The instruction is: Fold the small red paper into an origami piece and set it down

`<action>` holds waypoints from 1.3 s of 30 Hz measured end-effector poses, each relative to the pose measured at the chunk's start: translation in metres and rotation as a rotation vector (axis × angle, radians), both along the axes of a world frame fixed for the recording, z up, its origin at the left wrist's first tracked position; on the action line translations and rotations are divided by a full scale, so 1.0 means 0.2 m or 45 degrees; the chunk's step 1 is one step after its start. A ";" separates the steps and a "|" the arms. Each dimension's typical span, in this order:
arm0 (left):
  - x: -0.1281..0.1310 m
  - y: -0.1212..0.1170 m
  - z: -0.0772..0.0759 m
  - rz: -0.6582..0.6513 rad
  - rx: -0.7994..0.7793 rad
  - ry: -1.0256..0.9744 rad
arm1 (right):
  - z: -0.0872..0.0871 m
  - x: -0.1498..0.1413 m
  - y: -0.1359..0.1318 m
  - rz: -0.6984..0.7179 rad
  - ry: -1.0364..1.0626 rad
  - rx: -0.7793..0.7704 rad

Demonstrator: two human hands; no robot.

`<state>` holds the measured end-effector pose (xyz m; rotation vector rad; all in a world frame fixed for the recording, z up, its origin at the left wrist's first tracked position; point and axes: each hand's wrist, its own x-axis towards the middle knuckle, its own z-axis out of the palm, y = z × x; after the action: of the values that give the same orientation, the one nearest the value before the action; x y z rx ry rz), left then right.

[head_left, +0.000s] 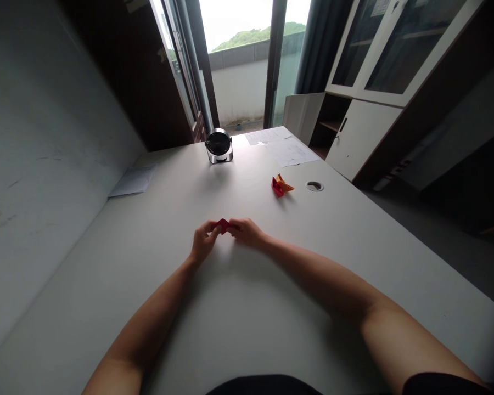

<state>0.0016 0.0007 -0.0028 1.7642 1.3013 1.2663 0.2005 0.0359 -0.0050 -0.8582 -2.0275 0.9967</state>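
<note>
A small piece of folded red paper (223,225) is held between my two hands above the middle of the white table (181,340). My left hand (205,237) pinches its left side between thumb and fingers. On the other side, my right hand (245,230) grips the paper's right edge, its fingers partly hiding it. Beyond my right hand, a red folded paper figure (277,187) and an orange one (285,185) rest close together on the table.
A round black device on a metal stand (219,144) stands near the far edge. Printed sheets (290,149) lie at the far right, beside a round cable hole (314,186). Another paper (132,181) lies by the left wall (45,181). White cabinets (364,134) stand beyond the right edge.
</note>
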 end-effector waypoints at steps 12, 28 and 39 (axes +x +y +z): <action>-0.01 -0.02 0.05 0.080 0.268 0.305 | 0.00 0.02 0.01 -0.169 0.018 0.366; -0.01 -0.02 0.06 0.053 0.261 0.324 | 0.01 0.02 0.00 -0.108 -0.072 0.445; 0.00 -0.03 0.07 0.041 0.250 0.311 | 0.03 0.02 -0.02 -0.111 -0.070 0.434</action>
<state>0.0024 -0.0046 0.0115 2.0976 1.3817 1.2636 0.2036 0.0316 0.0007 -0.7870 -2.1063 0.5615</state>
